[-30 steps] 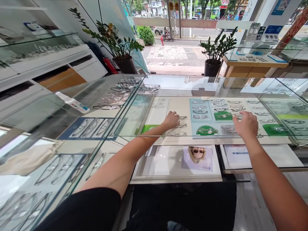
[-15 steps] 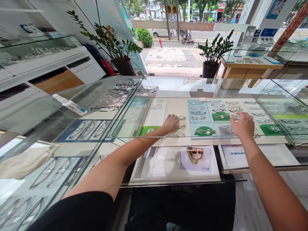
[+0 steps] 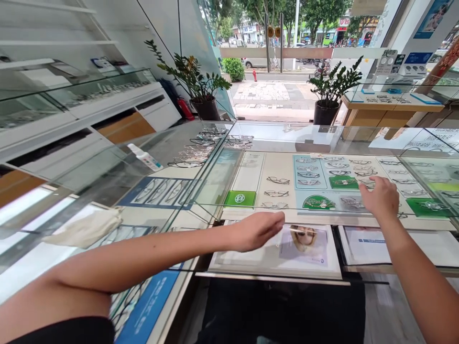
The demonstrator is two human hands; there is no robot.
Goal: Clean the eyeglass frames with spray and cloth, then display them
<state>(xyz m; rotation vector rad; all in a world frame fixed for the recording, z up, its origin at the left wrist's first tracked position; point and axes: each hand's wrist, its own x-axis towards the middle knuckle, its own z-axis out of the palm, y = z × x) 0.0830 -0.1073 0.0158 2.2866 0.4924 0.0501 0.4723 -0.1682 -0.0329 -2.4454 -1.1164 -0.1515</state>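
My left hand point(image 3: 260, 231) is over the front of the counter, above the open drawer point(image 3: 229, 260). Its fingers are curled together, and no glasses frame sticks out of them. Just beyond it lie three pairs of eyeglasses in a column: a dark-rimmed pair point(image 3: 278, 180), a thin-rimmed pair point(image 3: 276, 193) and a clear pair point(image 3: 274, 205). My right hand point(image 3: 383, 198) reaches over the display board, thumb and forefinger apart. Close to those fingertips lies another pair of eyeglasses point(image 3: 366, 182), partly covered; whether the fingers touch it I cannot tell.
Rows of eyeglasses lie on a blue card point(image 3: 297, 179) and a green card point(image 3: 239, 198). Glass edges of the case point(image 3: 201, 191) cross the left side. A white bottle point(image 3: 145, 157), a cloth pouch point(image 3: 86, 229) and piled frames point(image 3: 195, 152) are there. A second drawer point(image 3: 426, 243) stands open.
My left hand has drawn back from the column of eyeglasses toward me, uncovering them. My right hand stays by the same rows. The view has shifted left.
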